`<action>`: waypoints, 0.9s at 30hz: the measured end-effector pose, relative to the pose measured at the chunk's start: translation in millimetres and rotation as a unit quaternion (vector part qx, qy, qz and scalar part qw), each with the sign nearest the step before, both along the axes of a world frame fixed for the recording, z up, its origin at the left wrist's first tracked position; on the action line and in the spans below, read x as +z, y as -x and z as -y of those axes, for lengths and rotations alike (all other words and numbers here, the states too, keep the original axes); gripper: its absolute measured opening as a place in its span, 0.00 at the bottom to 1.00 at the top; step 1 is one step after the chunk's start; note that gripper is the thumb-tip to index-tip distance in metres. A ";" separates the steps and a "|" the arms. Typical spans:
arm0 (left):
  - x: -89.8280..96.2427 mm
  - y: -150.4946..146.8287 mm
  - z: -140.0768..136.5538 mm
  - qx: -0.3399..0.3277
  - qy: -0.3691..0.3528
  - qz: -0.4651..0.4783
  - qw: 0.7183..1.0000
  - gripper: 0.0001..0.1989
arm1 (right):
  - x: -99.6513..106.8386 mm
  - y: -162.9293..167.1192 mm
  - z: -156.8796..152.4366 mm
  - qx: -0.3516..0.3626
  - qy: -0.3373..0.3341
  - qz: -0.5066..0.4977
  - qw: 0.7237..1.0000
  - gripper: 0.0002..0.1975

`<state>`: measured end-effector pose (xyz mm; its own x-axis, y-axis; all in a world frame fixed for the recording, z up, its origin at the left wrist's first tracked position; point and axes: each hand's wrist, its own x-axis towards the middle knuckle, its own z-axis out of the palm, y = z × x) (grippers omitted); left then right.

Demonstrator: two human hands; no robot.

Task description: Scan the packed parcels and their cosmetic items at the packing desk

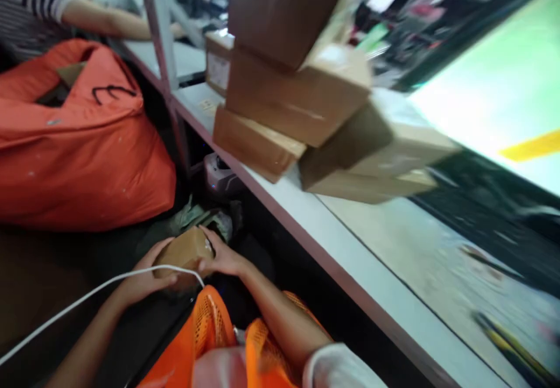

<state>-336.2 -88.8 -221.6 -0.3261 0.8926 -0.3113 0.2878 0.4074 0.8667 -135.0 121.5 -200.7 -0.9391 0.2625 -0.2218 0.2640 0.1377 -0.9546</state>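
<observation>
Low in front of my orange mesh vest (210,312), a small brown cardboard box (186,248) is held between both hands. My left hand (146,280) is closed on the box's left side. On its right side, my right hand (221,257) grips it with the thumb near the front and the fingers over the far edge. A white cable (100,287) runs from the lower left and passes in front of the box. The box's underside is hidden.
Several cardboard boxes (297,96) are stacked on a white workbench (385,300) to the right. A large orange bag (87,160) stands at the left. Behind it, a person's arm (109,21) in a striped sleeve reaches across. A metal post (160,32) rises from the bench edge.
</observation>
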 end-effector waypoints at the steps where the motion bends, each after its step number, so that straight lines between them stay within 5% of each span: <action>1: 15.8 -4.3 -2.7 -0.012 -0.020 0.020 1.000 0.49 | 23.7 -19.9 5.5 0.001 -0.033 -0.006 0.999 0.67; 3: 43.8 -18.1 -12.9 -0.039 -0.068 0.049 0.996 0.49 | 71.4 -62.2 16.9 -0.031 -0.109 -0.019 0.993 0.71; 8: 86.9 -72.7 -51.2 -0.094 -0.179 0.116 0.972 0.62 | 185.0 -169.5 43.5 -0.190 -0.310 -0.127 0.923 0.55; 10: 92.1 -92.3 -63.9 -0.104 -0.211 0.128 0.964 0.61 | 228.4 -206.6 45.8 -0.277 -0.409 -0.178 0.851 0.50; 15: 83.4 -123.7 -68.8 -0.126 -0.186 0.075 0.971 0.45 | 329.3 -241.2 -1.0 -0.451 -0.653 -0.217 0.569 0.55; 17: 76.4 -129.2 -60.2 -0.131 -0.171 0.050 0.975 0.40 | 355.6 -227.6 -38.3 -0.458 -0.695 -0.198 0.519 0.52; 19: 69.6 -129.4 -47.6 -0.132 -0.150 0.030 0.979 0.37 | 367.4 -205.2 -75.6 -0.429 -0.725 -0.159 0.516 0.48; 22: 57.5 -118.8 -23.8 -0.113 -0.107 0.011 0.988 0.37 | 361.7 -172.4 -114.3 -0.330 -0.754 -0.082 0.562 0.43; 27: 24.1 -84.8 17.1 -0.041 -0.041 0.044 0.997 0.43 | 343.4 -152.1 -133.9 -0.256 -0.740 -0.070 0.618 0.33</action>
<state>-251.4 -105.9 -197.5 -0.2251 0.9390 -0.2601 0.2392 0.3120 0.9195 17.1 255.3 142.7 -0.6323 0.3506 0.6909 0.5637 0.8200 0.0997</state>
